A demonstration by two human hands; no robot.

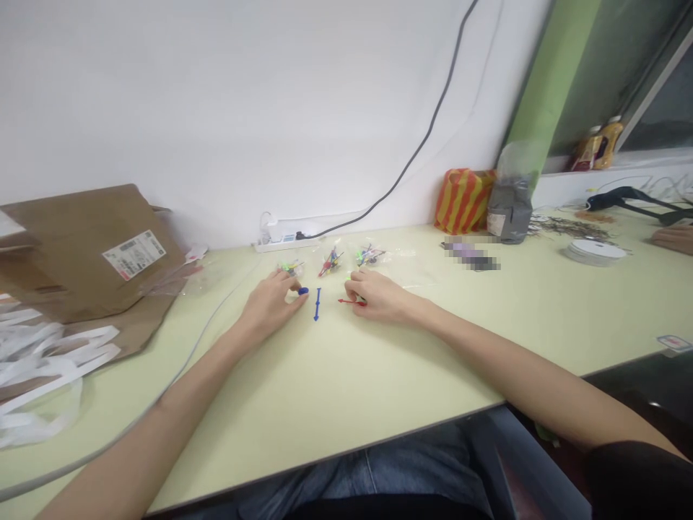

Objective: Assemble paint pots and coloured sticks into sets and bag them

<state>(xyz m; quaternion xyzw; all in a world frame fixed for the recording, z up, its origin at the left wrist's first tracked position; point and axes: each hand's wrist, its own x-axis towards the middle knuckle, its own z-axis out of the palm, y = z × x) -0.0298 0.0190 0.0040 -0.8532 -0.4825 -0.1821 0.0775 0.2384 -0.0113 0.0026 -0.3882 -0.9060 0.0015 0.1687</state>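
While a brown cardboard mailer [92, 253] sits at the far left of the pale green table [336, 390], the left hand [269, 305] is pinched closed on a small blue piece [303, 291]. A blue plastic stick [317, 304] lies just right of it, between the hands. The right hand [379, 297] is curled, gripping a red stick [349, 301]. Three small clear bags of coloured pieces [330, 261] lie just ahead, and a roll of white tape [595, 253] sits far right.
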